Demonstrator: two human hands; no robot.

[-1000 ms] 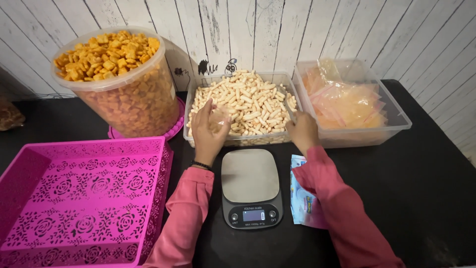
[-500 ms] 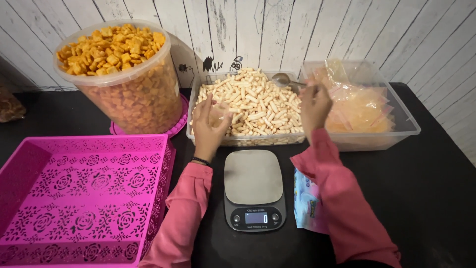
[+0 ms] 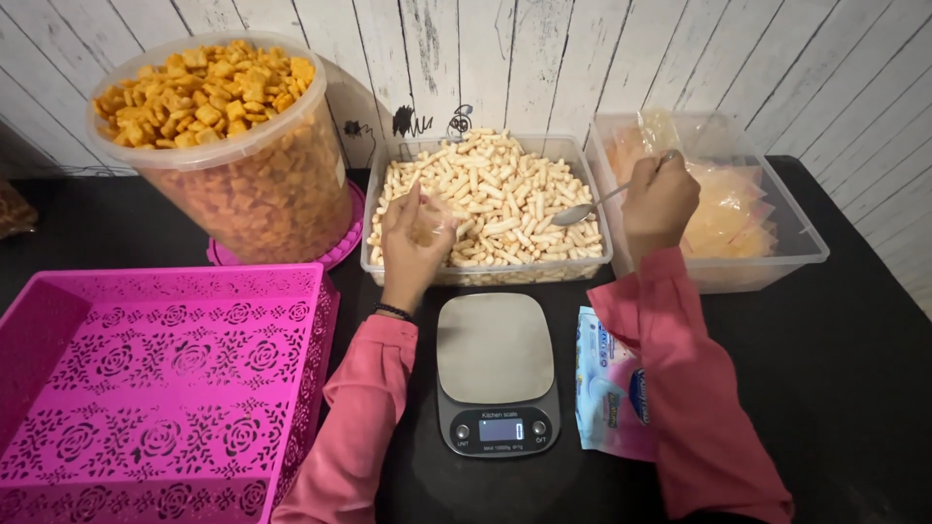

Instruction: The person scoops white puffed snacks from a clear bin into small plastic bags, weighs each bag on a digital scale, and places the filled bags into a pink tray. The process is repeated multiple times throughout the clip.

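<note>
My left hand (image 3: 416, 241) holds a small clear plastic bag (image 3: 434, 228) upright over the near edge of a clear tub (image 3: 485, 275) heaped with pale stick snacks (image 3: 490, 189). Over the gap between the two tubs, my right hand (image 3: 660, 199) grips a metal spoon (image 3: 592, 207) by its handle, the bowl lying on the snacks at the tub's right side. A small digital kitchen scale (image 3: 497, 369) with a bare steel platform sits on the black table just in front of the tub, between my pink-sleeved forearms.
A big round tub of orange square crackers (image 3: 228, 146) stands at the back left on a pink lid. A pink lattice basket (image 3: 155, 378) fills the near left. A clear tub of filled orange packets (image 3: 723, 209) is at the right. A blue-and-pink pack (image 3: 610, 383) lies beside the scale.
My right hand has picked up the spoon from the right side and brought its bowl down onto the stick snacks. My left hand stays at the tub with the bag.
</note>
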